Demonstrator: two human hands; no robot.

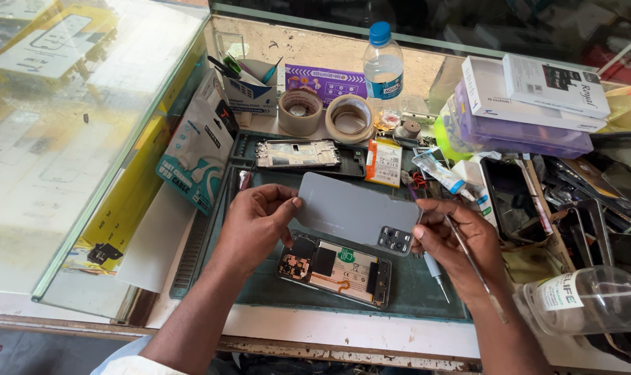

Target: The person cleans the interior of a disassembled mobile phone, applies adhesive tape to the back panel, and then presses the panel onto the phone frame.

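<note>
Two bare forearms enter from the bottom edge, both uncovered from wrist to well up the arm. The left hand (254, 221) and the right hand (455, 239) carry no gloves; no rings, watch or bands are visible on either. Fingernails are short and unpainted where they show. At the lower left edge, near the left elbow, a small section of light blue and white fabric sleeve (124, 361) is visible, pushed or cut high on the arm. No sleeve shows on the right arm.

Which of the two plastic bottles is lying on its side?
The clear bottle at lower right, beside the right hand; the blue-capped bottle at the back stands upright.
</note>
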